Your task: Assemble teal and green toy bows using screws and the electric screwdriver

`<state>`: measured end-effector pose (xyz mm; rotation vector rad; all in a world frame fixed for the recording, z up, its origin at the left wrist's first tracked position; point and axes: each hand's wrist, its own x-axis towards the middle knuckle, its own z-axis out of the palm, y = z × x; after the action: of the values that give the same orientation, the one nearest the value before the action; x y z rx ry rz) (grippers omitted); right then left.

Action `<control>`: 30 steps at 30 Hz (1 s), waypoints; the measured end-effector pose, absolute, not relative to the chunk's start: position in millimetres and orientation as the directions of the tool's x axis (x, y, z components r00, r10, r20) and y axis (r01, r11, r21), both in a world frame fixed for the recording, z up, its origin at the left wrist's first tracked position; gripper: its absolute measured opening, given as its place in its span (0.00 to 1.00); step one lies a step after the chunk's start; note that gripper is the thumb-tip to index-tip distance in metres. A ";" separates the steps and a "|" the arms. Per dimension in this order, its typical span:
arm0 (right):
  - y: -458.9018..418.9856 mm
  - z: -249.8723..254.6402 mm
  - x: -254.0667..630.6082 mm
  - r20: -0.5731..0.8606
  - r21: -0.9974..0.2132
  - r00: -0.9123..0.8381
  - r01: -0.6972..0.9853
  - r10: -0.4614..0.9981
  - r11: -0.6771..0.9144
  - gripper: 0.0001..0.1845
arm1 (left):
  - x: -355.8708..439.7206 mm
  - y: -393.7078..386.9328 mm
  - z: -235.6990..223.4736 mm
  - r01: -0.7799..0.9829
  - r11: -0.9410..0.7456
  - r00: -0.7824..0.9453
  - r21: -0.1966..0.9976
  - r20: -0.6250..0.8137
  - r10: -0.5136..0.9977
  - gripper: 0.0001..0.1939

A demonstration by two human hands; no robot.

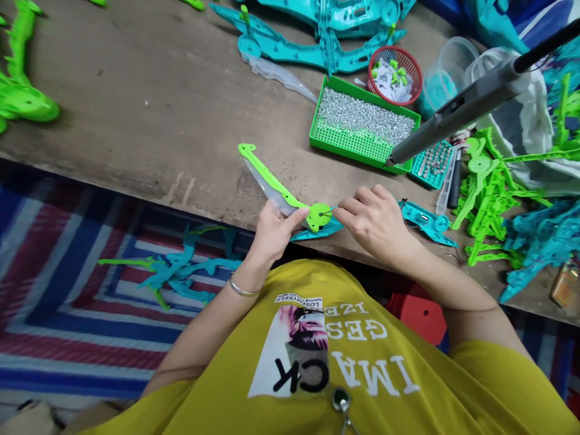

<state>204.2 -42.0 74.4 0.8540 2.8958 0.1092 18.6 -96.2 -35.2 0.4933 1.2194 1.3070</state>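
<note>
My left hand is closed around a bright green plastic part with a long arm and a round end. A translucent clear piece lies along the arm's lower side, in the same grip. At the round end, my right hand is closed in a pinch; a thin dark strand seems to run from the disc to these fingertips, but what they hold is too small to make out. Below the round end, a teal plastic piece lies at the table edge, partly hidden by my hands.
A green tray of small screws stands ahead, beside a red basket and a teal tray of small metal parts. A grey electric screwdriver hangs over the right side. Green parts and teal parts are heaped at right.
</note>
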 end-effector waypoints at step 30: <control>-12.1 113.2 185.5 -0.150 0.045 -0.853 0.499 0.500 0.865 0.18 | 23.7 -96.8 -42.0 -0.416 0.253 -0.265 0.874 -0.382 0.885 0.31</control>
<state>185.5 -12.1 113.2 0.7773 2.8819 0.0064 23.7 -96.8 -42.0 0.5001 1.2958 1.3462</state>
